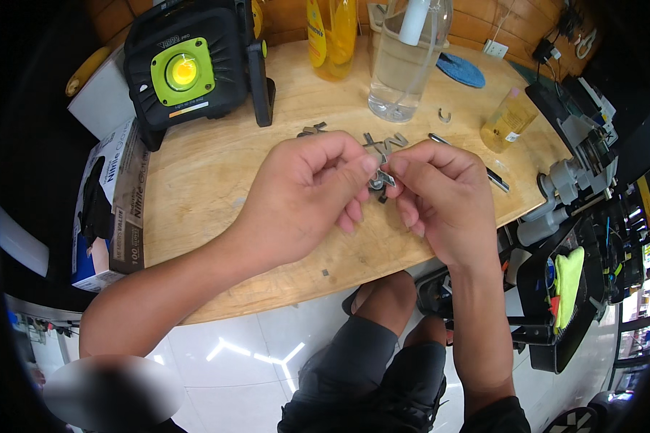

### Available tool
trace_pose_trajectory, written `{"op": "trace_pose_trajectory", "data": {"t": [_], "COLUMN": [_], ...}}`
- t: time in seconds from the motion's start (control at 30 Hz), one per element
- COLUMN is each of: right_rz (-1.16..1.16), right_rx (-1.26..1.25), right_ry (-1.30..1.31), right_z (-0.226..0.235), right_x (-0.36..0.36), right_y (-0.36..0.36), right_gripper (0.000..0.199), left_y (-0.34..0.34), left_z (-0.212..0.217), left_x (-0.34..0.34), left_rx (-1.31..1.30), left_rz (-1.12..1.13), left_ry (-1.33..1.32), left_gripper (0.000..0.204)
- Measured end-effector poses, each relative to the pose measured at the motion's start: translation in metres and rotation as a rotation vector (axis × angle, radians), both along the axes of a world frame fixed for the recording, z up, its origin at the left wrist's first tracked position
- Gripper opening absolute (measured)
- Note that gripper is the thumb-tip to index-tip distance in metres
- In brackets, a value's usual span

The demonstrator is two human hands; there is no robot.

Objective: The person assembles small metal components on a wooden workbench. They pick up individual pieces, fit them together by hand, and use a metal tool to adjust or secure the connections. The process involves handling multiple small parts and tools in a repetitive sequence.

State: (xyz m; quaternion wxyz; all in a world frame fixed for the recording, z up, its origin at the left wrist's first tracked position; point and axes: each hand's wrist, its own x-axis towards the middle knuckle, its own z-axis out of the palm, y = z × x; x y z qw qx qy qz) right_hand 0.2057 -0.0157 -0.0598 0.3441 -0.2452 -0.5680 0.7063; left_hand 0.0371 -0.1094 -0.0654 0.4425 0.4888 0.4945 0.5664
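Wooden tabletop (pixel 195 209) under close handwork

Pale wood is stretching beneath both forearms, with a panelled wall rising behind. Just above its middle, a small metal piece (pixel 384 179) is sitting between the two hands, directly right of the left hand (pixel 300 195) and left of the right hand (pixel 444 191). Neither hand is lying clearly nearer: both sets of fingertips are meeting at it. Its long axis appears to be slanting from upper left to lower right, though fingertips are covering the ends.

Each hand is pinching the piece, thumb and forefinger nearly together, while the other fingers are curling underneath.

Close beyond the fingertips, loose metal pieces (pixel 394 141) are crowding the wood, and a dark scrap (pixel 382 197) is showing just below the pinch. A slim pen (pixel 495 180) is running diagonally behind the right hand, partly hidden by it. Farther back, a clear spray bottle (pixel 396 94) is standing beyond the loose pieces, an amber bottle (pixel 509 124) is leaning into view at right, and a work light (pixel 144 94) is glowing at left above a glove box (pixel 128 216).
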Motion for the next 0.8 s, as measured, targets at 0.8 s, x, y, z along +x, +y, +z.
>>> {"op": "trace_pose_trajectory", "data": {"t": [0.8], "right_rz": [0.104], "right_rx": [-0.012], "right_ry": [-0.001], "right_z": [0.0007], "right_x": [0.0051], "right_y": [0.0050], "right_gripper": [0.004], "left_y": [-0.0016], "left_z": [-0.0067], "left_x": [0.0033], "left_rx": [0.278], "left_rz": [0.072], "left_ry": [0.486], "left_gripper": [0.020]}}
